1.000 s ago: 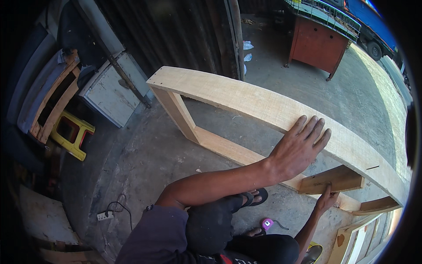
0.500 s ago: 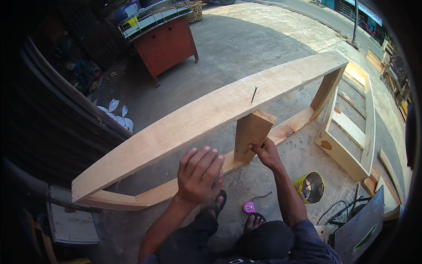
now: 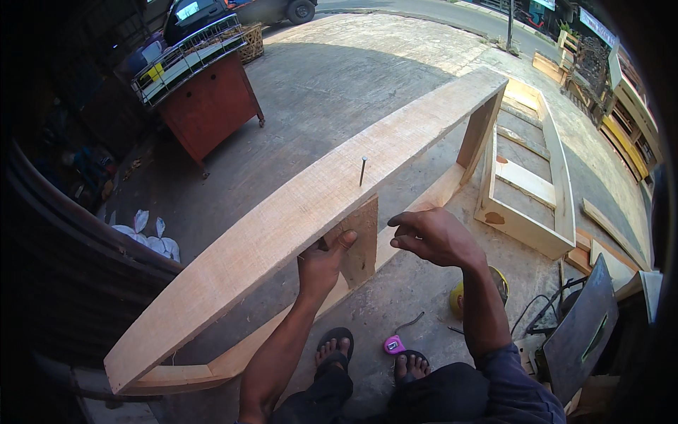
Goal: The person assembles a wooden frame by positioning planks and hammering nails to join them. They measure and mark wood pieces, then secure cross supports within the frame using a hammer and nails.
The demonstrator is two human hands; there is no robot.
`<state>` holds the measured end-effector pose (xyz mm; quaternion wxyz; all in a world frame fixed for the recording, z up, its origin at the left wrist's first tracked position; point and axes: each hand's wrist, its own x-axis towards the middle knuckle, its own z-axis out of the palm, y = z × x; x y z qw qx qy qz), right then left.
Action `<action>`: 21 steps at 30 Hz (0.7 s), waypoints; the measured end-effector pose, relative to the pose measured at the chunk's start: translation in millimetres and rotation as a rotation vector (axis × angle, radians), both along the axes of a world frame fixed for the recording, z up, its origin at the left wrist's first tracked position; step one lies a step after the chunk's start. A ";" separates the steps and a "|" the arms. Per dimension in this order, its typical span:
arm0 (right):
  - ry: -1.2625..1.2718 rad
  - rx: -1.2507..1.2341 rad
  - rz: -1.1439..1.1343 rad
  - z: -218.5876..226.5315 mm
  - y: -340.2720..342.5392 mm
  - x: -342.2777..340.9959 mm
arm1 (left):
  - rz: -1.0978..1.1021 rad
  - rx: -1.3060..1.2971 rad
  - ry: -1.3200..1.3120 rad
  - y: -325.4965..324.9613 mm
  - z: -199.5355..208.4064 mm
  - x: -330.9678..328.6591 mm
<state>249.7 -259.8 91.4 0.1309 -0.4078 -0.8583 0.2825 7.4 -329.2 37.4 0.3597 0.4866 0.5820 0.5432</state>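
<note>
My left hand (image 3: 319,272) grips a short wooden board (image 3: 365,237), thumb on its near face. The board stands upright inside a long wooden frame, its top against the underside of the curved upper plank (image 3: 275,230). A nail (image 3: 363,172) sticks up from that plank, above the short board. To the right of the board my right hand (image 3: 443,237) hangs in the air, loosely curled, with a gap between thumb and forefinger and nothing visible in it. The lower frame plank (image 3: 265,338) runs behind my left forearm.
A second slatted wooden frame (image 3: 530,247) lies at right. A yellow can (image 3: 458,298) stands partly behind my right forearm. A pink tape measure (image 3: 394,345) lies by my feet. A red wheeled cart (image 3: 212,113) and white sacks (image 3: 152,240) stand at left.
My left hand has moved up and taken hold of the short board. My right hand has let go of it and lifted away. The view has shifted, and the board now stands straighter beneath the nail.
</note>
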 end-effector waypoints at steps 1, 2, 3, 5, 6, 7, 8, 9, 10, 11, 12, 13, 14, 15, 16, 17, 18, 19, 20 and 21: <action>0.255 0.033 -0.095 16.2 -5.1 2.8 | 0.007 0.026 -0.017 -2.8 1.2 3.9; 0.470 0.051 -0.163 29.5 -4.5 0.0 | 0.030 0.058 -0.043 -4.8 2.7 7.5; 0.561 0.220 -0.197 38.8 -3.6 -7.0 | 0.019 0.068 -0.057 -7.2 4.1 10.9; 0.604 0.325 -0.137 50.0 -0.7 -21.6 | 0.053 0.109 -0.097 -10.0 8.3 15.8; 0.533 0.320 -0.182 51.9 2.7 -32.0 | 0.047 0.135 -0.118 -11.0 10.6 18.4; 0.517 0.366 -0.150 52.4 5.8 -41.2 | 0.049 0.123 -0.110 -11.2 13.3 20.1; 0.484 0.357 -0.161 52.2 8.0 -45.3 | 0.062 0.118 -0.101 -11.1 15.7 21.6; 0.464 0.353 -0.146 50.7 10.7 -51.5 | 0.071 0.148 -0.084 -10.9 17.9 23.6; 0.428 0.334 -0.151 49.1 12.0 -56.0 | 0.105 0.118 -0.092 -9.5 20.1 24.9; 0.495 0.311 -0.135 47.6 13.2 -57.9 | 0.133 0.124 -0.093 -8.2 21.5 26.7; 0.544 0.269 -0.144 46.4 13.6 -58.9 | 0.168 0.135 -0.108 -6.9 22.8 28.0; 0.590 0.225 -0.153 45.4 13.7 -58.5 | 0.189 0.144 -0.113 -5.7 23.5 29.1; 0.636 0.212 -0.145 44.8 14.0 -58.4 | 0.213 0.163 -0.135 -4.4 23.6 30.8; 0.638 0.197 -0.163 44.1 14.0 -57.8 | 0.226 0.193 -0.169 -3.4 23.4 31.6; 0.650 0.192 -0.163 43.7 14.4 -57.4 | 0.243 0.190 -0.182 -2.5 22.8 32.6; 0.658 0.180 -0.179 43.5 15.0 -57.3 | 0.252 0.197 -0.167 -2.4 22.2 32.8; 0.663 0.231 -0.156 43.3 15.5 -56.9 | 0.240 0.192 -0.171 -1.6 21.4 33.1; 0.653 0.222 -0.168 43.4 16.2 -57.1 | 0.221 0.190 -0.172 -1.6 20.6 33.1; 0.645 0.213 -0.184 43.4 16.5 -57.0 | 0.225 0.193 -0.182 -0.8 19.7 33.1; 0.644 0.203 -0.203 43.8 16.8 -56.8 | 0.226 0.199 -0.188 -0.5 18.9 32.9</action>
